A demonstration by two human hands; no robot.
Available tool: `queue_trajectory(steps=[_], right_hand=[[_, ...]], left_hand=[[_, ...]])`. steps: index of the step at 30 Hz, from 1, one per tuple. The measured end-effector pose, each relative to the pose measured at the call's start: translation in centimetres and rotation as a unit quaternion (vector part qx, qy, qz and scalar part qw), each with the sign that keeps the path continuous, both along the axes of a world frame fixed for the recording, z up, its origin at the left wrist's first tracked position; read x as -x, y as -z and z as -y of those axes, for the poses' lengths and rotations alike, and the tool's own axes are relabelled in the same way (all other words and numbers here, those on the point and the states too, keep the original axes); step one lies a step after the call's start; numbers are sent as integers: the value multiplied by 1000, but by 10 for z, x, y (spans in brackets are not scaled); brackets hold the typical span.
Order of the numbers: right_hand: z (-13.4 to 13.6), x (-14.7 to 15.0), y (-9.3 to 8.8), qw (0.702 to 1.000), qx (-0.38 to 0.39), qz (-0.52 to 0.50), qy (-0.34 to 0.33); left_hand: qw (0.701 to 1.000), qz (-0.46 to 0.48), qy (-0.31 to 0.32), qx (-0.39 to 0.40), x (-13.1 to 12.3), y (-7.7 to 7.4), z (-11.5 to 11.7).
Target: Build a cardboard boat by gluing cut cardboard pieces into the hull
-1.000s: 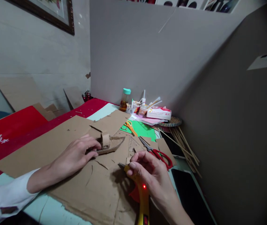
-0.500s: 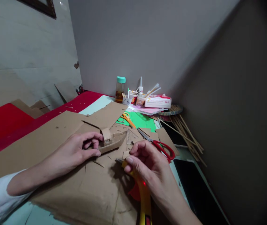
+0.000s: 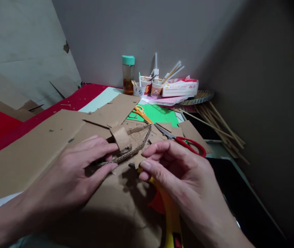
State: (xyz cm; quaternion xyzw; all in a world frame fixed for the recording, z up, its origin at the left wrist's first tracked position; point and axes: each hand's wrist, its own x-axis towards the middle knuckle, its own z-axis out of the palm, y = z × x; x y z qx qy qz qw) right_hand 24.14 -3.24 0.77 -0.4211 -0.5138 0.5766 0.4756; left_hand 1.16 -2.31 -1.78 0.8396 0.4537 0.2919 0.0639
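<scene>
A boat-shaped cardboard piece [image 3: 133,152] with a corrugated edge and a curved cardboard band [image 3: 122,137] across it lies on the cardboard sheet. My left hand [image 3: 82,168] grips its near left end between thumb and fingers. Between thumb and forefinger, my right hand [image 3: 180,172] pinches a small cardboard piece [image 3: 137,159], close to the boat's right side. A yellow glue gun [image 3: 172,215] lies below the right hand, its nozzle partly hidden by the fingers. Beneath it shows something orange [image 3: 158,201].
Red-handled scissors [image 3: 185,142] and orange scissors [image 3: 142,113] lie beyond my hands. Toward the wall stand a bottle [image 3: 128,74], paper cups [image 3: 156,89] with sticks and a tissue pack [image 3: 180,88]. Wooden sticks [image 3: 221,127] and a dark tablet [image 3: 240,193] are at right.
The view has moved closer to the table. The boat-shaped cardboard has tilted, showing more of its inside. The small cardboard piece is still in my right hand, now nearer the boat.
</scene>
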Motion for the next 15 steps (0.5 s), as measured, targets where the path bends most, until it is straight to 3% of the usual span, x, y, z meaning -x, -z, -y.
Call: queue_trajectory(steps=[4, 15], right_hand=[[2, 2, -5, 1000, 17, 7, -3], [3, 4, -3, 999, 39, -12, -13]], left_hand=[[998, 4, 34, -48, -3, 2, 4], [999, 25, 36, 10, -10, -6, 10]])
